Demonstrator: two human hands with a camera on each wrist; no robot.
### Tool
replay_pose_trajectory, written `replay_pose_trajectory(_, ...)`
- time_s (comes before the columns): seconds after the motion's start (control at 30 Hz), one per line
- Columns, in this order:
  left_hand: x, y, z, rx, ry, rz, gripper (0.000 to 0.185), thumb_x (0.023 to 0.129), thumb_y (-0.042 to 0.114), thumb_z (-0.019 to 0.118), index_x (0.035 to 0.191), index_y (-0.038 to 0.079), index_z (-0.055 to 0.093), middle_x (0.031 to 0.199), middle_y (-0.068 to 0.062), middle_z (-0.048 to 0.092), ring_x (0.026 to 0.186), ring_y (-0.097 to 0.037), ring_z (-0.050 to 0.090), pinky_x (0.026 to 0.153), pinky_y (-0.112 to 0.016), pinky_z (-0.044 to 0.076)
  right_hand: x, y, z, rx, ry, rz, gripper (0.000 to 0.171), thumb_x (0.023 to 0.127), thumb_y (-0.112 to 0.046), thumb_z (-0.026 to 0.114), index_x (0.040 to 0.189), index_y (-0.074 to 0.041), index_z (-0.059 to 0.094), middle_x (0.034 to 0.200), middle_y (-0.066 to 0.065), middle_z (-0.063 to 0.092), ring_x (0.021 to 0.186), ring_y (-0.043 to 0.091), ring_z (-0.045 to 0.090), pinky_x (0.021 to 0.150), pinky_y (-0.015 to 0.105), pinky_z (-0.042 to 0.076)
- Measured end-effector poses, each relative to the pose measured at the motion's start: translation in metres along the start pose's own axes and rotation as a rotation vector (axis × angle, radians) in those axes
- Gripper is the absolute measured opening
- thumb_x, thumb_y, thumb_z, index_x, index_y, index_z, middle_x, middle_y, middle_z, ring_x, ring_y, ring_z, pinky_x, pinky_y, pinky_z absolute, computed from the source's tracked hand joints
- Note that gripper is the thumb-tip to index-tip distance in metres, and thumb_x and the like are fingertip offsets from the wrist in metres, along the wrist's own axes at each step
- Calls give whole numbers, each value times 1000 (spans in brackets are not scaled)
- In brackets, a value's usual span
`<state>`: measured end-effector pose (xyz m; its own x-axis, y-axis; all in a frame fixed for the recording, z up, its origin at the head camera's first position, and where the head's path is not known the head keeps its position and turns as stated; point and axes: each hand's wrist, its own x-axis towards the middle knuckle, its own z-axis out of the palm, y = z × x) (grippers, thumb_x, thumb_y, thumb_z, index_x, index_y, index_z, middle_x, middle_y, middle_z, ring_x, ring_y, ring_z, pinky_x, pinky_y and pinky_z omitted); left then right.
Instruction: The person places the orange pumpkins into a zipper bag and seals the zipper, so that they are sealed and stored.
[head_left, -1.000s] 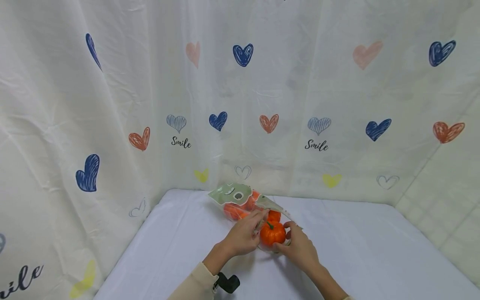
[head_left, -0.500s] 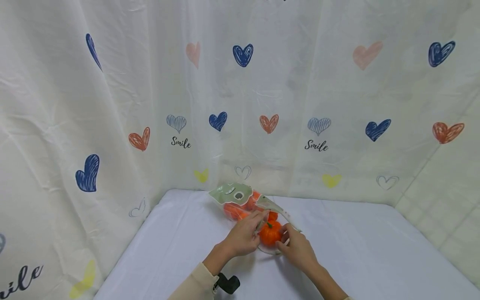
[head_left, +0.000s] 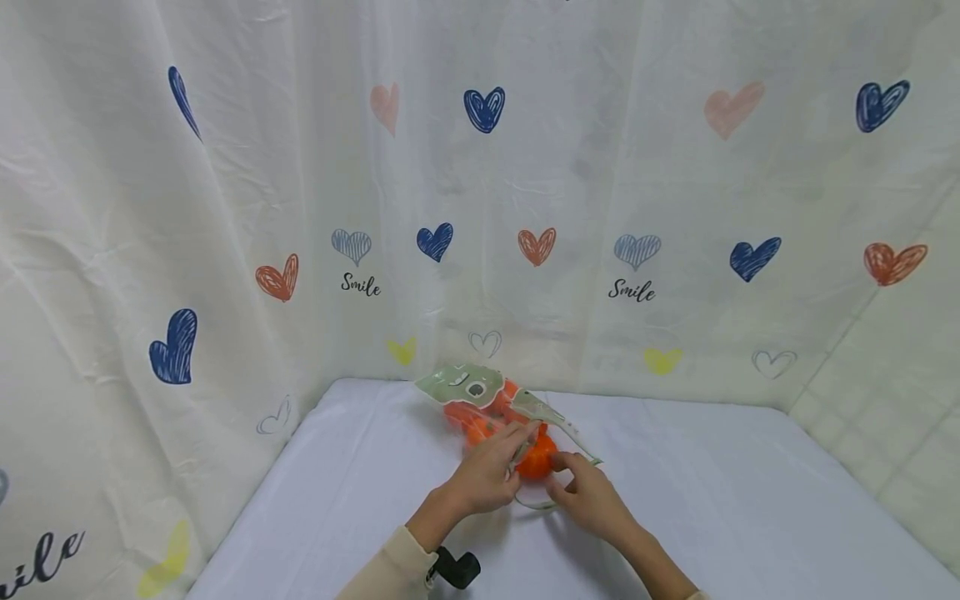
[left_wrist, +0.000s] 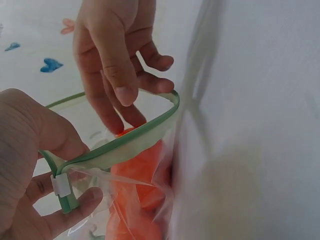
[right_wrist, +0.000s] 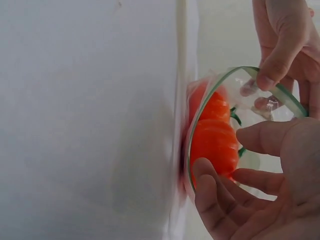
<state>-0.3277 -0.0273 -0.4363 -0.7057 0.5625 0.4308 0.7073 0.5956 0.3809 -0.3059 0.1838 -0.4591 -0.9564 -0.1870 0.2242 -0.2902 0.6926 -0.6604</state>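
Note:
A clear zip bag [head_left: 542, 410] with green trim lies on the white table, its mouth held apart. Several orange toy pumpkins are inside. My left hand [head_left: 486, 475] pinches the bag's rim near the white slider [left_wrist: 61, 185]. Just inside the mouth sits one pumpkin [right_wrist: 215, 145] with a green stem, beside another pumpkin [right_wrist: 218, 106]. My right hand [head_left: 592, 496] reaches in at the mouth. Its fingers are loosely extended and touch the near pumpkin, without being wrapped round it. Part of the bag is hidden behind my left hand in the head view.
The white-covered table [head_left: 712, 492] stretches out to both sides of the bag. Behind it hangs a pale curtain [head_left: 570, 317] printed with hearts. A black device [head_left: 457, 568] is strapped at my left wrist.
The near pumpkin has gone from my right hand's grip at the mouth further into the bag. My right fingers have loosened around it. My left hand has stayed on the rim.

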Motion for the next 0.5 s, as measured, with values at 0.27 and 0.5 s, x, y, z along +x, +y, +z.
replay_pose_trajectory(0.27, -1, 1, 1, 13, -8, 3, 82, 84, 2, 67, 158, 21, 38, 134, 4, 60, 112, -12, 61, 102, -30, 55, -2, 2, -4, 62, -107, -59, 50, 92, -14, 73, 138, 0, 58, 133, 24, 64, 69, 7, 60, 62, 21, 52)
replay_pose_trajectory(0.5, 0, 1, 1, 17, -13, -1, 84, 85, 3, 70, 159, 25, 37, 135, 5, 60, 114, -11, 62, 102, -30, 55, 1, 2, -12, 49, -117, -32, 40, 93, -18, 72, 129, -4, 63, 127, 21, 69, 70, 9, 63, 61, 22, 52)
